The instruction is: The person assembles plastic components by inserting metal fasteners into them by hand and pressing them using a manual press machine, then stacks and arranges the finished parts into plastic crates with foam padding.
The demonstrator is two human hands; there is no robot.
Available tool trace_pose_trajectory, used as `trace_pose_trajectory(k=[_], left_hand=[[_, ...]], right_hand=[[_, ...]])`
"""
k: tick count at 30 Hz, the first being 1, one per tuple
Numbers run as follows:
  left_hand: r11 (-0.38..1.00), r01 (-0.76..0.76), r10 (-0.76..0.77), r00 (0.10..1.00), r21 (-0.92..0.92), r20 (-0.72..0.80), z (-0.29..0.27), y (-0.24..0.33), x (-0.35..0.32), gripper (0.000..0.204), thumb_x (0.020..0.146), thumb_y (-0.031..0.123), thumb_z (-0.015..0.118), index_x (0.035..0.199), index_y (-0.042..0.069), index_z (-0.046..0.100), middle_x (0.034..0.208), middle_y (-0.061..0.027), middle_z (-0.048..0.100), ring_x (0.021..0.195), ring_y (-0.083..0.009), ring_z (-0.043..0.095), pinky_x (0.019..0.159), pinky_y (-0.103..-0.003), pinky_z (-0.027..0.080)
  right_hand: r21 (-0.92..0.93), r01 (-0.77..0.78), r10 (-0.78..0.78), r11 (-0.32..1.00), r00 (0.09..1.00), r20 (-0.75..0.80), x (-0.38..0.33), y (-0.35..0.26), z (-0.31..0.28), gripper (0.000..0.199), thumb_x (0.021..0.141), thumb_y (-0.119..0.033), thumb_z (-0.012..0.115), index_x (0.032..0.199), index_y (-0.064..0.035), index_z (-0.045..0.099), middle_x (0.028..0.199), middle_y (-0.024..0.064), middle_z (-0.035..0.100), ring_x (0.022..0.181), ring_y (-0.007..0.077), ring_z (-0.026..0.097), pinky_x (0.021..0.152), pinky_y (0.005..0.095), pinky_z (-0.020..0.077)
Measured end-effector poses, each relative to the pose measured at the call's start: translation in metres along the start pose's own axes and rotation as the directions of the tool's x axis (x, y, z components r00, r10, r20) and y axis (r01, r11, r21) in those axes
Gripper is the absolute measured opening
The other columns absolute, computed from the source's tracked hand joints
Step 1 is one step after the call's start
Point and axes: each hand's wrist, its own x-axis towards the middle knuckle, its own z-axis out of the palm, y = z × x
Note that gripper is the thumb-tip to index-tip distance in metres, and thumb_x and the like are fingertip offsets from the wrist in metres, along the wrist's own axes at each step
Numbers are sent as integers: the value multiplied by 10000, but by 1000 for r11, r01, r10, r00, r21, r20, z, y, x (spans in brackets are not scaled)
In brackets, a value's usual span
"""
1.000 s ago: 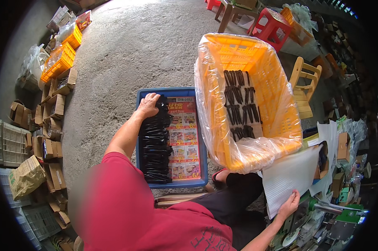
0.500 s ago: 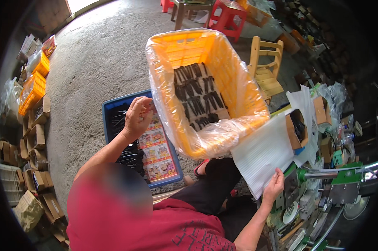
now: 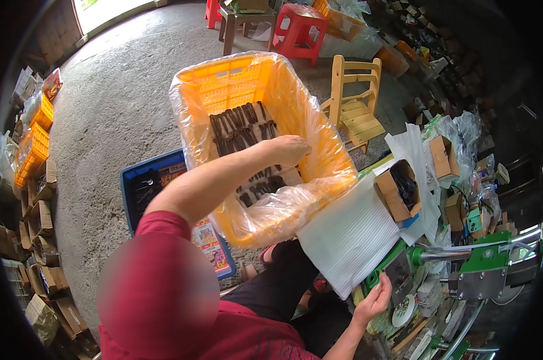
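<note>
My left arm reaches across a yellow plastic crate [image 3: 223, 79] lined with clear plastic film. My left hand [image 3: 290, 150] hangs over the crate's right inner side, its fingers curled down and partly hidden, so its grip does not show. Inside the crate, several rows of dark, slim pieces [image 3: 242, 119] lie on pale sheet. My right hand [image 3: 374, 300] is open, fingers stretched, near the lower corner of a white ribbed foam sheet [image 3: 349, 240]; nothing shows in it. That sheet rests beside the crate, overlapping its right rim.
A blue tray [image 3: 128, 198] with black pieces and printed paper sits left of the crate. An open cardboard box [image 3: 388, 201] stands by the foam sheet. Right lies a green machine [image 3: 487, 255]. A wooden chair [image 3: 358, 114] and red stool [image 3: 301, 33] stand beyond.
My left hand has swung from above the blue tray to the right over the crate. My right hand has come off the foam sheet and lowered. The view has shifted rightward.
</note>
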Motion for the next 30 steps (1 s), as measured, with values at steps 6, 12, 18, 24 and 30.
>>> trace_pose_trajectory(k=[6, 12, 18, 24, 30], left_hand=[[992, 76, -92, 983, 103, 161, 75, -35, 61, 246, 663, 46, 538, 903, 33, 590, 875, -146, 600, 866, -289, 563, 728, -360, 458], [989, -31, 0, 979, 147, 202, 138, -66, 55, 266, 717, 76, 499, 980, 72, 543, 1004, -128, 547, 949, -289, 521, 771, -365, 442], [997, -76, 67, 919, 10, 388, 133, -52, 32, 371, 745, 173, 541, 1089, 62, 454, 1062, -122, 484, 1017, -285, 463, 826, -376, 402], [919, -339, 303, 934, 200, 188, 171, -71, -4, 448, 728, 283, 562, 1082, 46, 423, 1000, -92, 495, 990, -243, 455, 792, -376, 411], [900, -342, 211, 884, 270, 417, 160, -62, -1, 338, 800, 283, 446, 1053, 59, 436, 1021, -88, 458, 1023, -225, 410, 843, -411, 358]], right_hand=[[-42, -38, 38, 998, 999, -1, 6, -4, -9, 211, 850, -18, 376, 987, 95, 491, 997, 179, 526, 937, 283, 513, 824, 348, 406], [-18, -67, 67, 998, 998, 18, 14, 6, -8, 233, 875, -52, 346, 1025, 71, 475, 1045, 154, 509, 1006, 249, 474, 900, 343, 345], [2, -108, 108, 994, 994, -4, 25, -1, -4, 241, 878, -69, 346, 1034, 64, 473, 1056, 158, 504, 1022, 249, 467, 905, 348, 347], [33, -100, 101, 994, 995, -22, 24, 4, 2, 237, 880, -59, 344, 1041, 63, 467, 1059, 160, 498, 1019, 254, 472, 905, 349, 355], [62, -112, 114, 992, 993, -25, 24, 1, 3, 236, 879, -46, 343, 1048, 66, 464, 1068, 162, 491, 1018, 248, 473, 905, 340, 360]])
